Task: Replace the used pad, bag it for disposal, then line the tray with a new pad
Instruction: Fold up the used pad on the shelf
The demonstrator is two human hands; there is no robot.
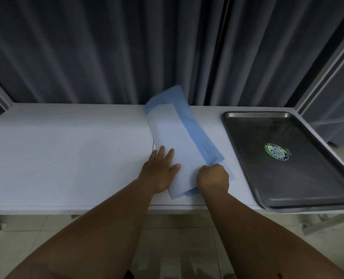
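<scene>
The pad (pixel 175 141) lies folded on the table (pixel 66 158), its long axis running away from the person and its far end lifted. The right hand (pixel 213 176) is clenched on the near blue edge, while the left hand (pixel 160 170) presses flat beside it. The bare tray (pixel 247 158) sits to the right of the grip, nearer the right hand.

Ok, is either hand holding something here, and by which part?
The right hand is closed on the near blue edge of the pad. The left hand lies flat on the pad's white side, pressing, not gripping.
</scene>
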